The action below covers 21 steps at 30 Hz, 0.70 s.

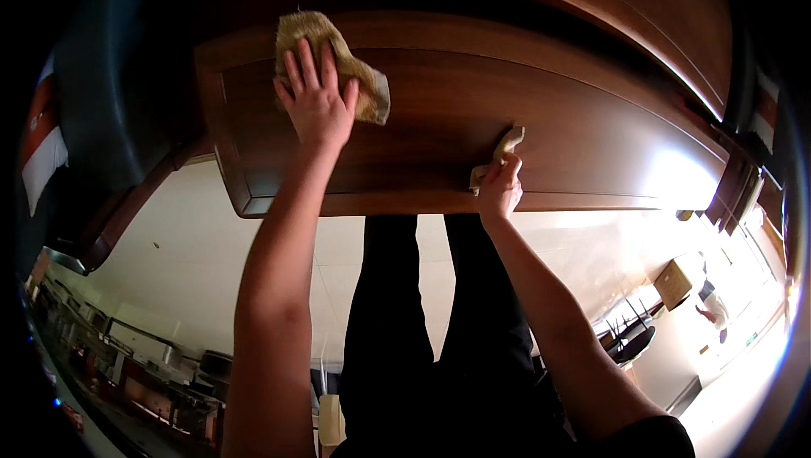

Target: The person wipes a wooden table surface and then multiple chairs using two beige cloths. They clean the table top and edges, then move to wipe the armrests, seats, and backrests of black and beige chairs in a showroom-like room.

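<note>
A long, dark brown framed wooden panel [431,97] spans the view before me. Flat on its left part, with fingers spread, my left hand [320,106] presses a tan cloth [374,93] to the wood. My right hand [502,187] is at the panel's near edge, right of the middle, its fingers closed around another piece of light tan cloth [509,138]. Whether the two cloths are separate pieces I cannot tell, though no link shows between them. Below the panel's edge appear my legs in black trousers [437,394].
Another wooden surface [602,8] curves above the panel. A dark padded piece of furniture [101,116] stands left. Pale floor [177,249] lies below. At right are a black chair [633,344], a cardboard box [674,282] and, apparently, a person [716,309]. Several dark items [158,388] line the lower left.
</note>
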Motion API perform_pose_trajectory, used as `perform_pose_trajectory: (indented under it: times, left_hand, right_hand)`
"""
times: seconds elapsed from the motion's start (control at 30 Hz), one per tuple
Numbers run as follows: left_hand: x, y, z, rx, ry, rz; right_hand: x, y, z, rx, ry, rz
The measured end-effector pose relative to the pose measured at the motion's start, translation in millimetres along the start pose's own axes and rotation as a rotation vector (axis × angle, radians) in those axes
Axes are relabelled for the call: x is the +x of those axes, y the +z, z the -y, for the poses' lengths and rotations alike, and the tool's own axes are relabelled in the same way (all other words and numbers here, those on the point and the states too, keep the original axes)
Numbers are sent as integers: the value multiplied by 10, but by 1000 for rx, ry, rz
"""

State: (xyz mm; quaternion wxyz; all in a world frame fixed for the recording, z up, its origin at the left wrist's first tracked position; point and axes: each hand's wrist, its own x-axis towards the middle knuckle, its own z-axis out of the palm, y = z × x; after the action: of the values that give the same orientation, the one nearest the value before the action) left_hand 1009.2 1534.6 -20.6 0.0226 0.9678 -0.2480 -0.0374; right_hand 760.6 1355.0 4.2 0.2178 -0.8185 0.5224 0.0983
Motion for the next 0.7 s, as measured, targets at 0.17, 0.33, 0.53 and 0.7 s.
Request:
perform_pose_trajectory:
  times: [0.17,0.33,0.53,0.7]
  left_hand:
    - [-616,-130,-315,-126,230,264]
    - [-605,-154,-273,-219,434,342]
    - [307,-54,375,-89,151,13]
    - [40,-60,317,-91,96,-11]
  right_hand:
    - [-29,97,475,41,60,-42]
    - [132,289,1032,31,-209,11]
    - [871,195,1882,-11,-324,-50]
    - [1016,265,2026,-74,-657,-66]
